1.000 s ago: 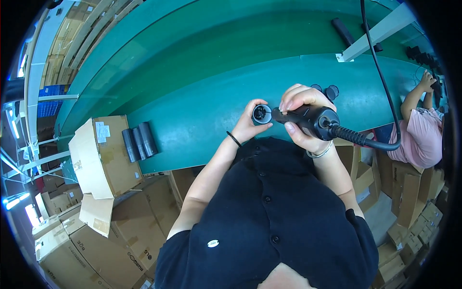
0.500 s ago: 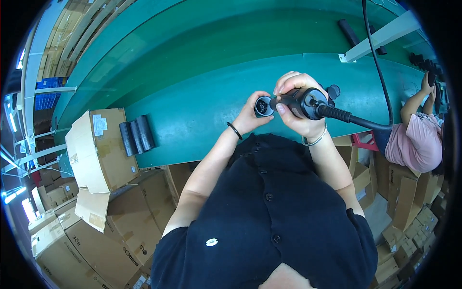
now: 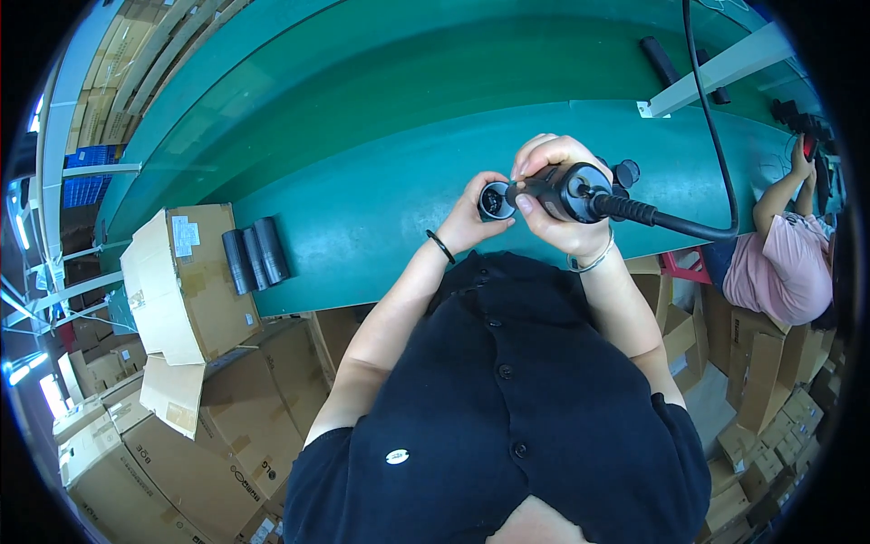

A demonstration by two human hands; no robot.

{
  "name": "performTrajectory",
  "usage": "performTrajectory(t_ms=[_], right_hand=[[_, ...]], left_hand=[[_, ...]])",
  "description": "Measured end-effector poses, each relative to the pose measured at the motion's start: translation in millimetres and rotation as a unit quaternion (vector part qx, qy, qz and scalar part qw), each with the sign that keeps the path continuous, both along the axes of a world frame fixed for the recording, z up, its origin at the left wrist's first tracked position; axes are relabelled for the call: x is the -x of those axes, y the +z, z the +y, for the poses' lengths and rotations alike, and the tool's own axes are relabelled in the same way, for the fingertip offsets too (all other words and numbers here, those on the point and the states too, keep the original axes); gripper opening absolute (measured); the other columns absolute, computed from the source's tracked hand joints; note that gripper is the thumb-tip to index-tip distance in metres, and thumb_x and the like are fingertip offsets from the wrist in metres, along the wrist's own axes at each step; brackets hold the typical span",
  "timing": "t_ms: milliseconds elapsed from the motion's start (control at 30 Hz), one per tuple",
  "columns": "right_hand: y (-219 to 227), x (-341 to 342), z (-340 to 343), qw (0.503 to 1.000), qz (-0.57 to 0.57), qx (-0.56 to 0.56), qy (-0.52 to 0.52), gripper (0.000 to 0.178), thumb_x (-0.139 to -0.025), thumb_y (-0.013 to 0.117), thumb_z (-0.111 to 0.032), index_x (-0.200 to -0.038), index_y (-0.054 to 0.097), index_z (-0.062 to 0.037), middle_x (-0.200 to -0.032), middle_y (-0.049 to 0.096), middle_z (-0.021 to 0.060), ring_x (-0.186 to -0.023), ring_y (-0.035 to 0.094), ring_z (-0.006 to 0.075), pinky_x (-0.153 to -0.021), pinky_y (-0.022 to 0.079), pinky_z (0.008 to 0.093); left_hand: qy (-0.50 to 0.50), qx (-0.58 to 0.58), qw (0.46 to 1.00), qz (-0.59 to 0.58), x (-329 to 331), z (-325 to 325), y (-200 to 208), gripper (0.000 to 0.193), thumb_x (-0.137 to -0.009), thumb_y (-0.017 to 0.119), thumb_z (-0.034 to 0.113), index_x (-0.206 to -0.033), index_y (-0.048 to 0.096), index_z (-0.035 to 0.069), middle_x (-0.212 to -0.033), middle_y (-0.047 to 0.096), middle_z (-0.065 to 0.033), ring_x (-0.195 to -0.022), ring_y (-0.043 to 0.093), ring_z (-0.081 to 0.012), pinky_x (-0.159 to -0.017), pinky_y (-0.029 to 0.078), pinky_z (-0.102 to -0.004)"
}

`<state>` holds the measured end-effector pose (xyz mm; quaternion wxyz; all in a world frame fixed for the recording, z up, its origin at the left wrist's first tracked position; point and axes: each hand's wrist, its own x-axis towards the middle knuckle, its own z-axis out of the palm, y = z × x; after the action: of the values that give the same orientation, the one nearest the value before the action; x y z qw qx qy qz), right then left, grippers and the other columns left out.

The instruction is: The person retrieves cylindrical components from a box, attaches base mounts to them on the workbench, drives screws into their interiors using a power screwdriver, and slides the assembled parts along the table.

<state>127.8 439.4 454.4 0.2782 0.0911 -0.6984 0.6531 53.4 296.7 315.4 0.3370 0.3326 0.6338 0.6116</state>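
Observation:
My left hand (image 3: 467,218) is closed around a black cylinder (image 3: 495,201), its open end facing up toward me; small details inside it are too dark to make out. In my right hand (image 3: 580,238) is a black corded power tool (image 3: 571,195), its fingers wrapped round the body. The tool's narrow nose points left and meets the cylinder's rim or lies just above it; I cannot tell which. A thick black cable (image 3: 675,223) leaves the tool's back end to the right and curves upward. Behind the right hand stand small black round pieces (image 3: 625,172), partly hidden.
Several black cylinders (image 3: 255,255) lie on the green bench (image 3: 362,208) beside an open cardboard box (image 3: 195,281). More black tubes (image 3: 659,60) lie at the far right near a white post (image 3: 725,65). A co-worker in a pink top (image 3: 781,272) sits at right.
Both hands hold almost the same pose, with the tool shifted very slightly left. At the far right, a red glow now shows at the co-worker's hand.

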Motion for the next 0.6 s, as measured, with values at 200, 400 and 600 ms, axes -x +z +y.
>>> performTrajectory(t_ms=[200, 400, 600], right_hand=[[-1, 7, -4, 0.999, -0.015, 0.039, -0.003, 0.026, -0.064, 0.060, 0.011, -0.086, 0.051, -0.0006, -0.083, 0.054, 0.0110, -0.074, 0.051, 0.0138, -0.063, 0.043, 0.0237], [2, 7, -5, 0.998, -0.033, 0.046, -0.010, 0.023, -0.063, 0.060, 0.009, -0.081, 0.052, -0.0015, -0.076, 0.054, 0.0089, -0.071, 0.051, 0.0140, -0.061, 0.040, 0.0249], [-1, 5, -6, 0.999, -0.031, 0.044, -0.003, 0.023, -0.062, 0.061, 0.008, -0.081, 0.052, -0.0022, -0.076, 0.054, 0.0089, -0.071, 0.051, 0.0143, -0.061, 0.040, 0.0250]], left_hand=[[-0.018, -0.002, 1.000, -0.007, 1, 0, -15, 0.059, -0.065, 0.074, 0.011, -0.115, 0.044, 0.008, -0.109, 0.049, -0.0077, -0.106, 0.047, -0.0200, -0.092, 0.038, -0.0308], [-0.049, 0.018, 0.999, 0.005, 4, -1, -31, 0.060, -0.064, 0.075, 0.013, -0.115, 0.044, 0.007, -0.112, 0.047, -0.0107, -0.109, 0.045, -0.0243, -0.094, 0.036, -0.0331], [-0.045, 0.012, 0.999, 0.027, 5, -1, -42, 0.062, -0.063, 0.075, 0.013, -0.116, 0.044, 0.008, -0.112, 0.046, -0.0109, -0.108, 0.046, -0.0244, -0.093, 0.038, -0.0335]])
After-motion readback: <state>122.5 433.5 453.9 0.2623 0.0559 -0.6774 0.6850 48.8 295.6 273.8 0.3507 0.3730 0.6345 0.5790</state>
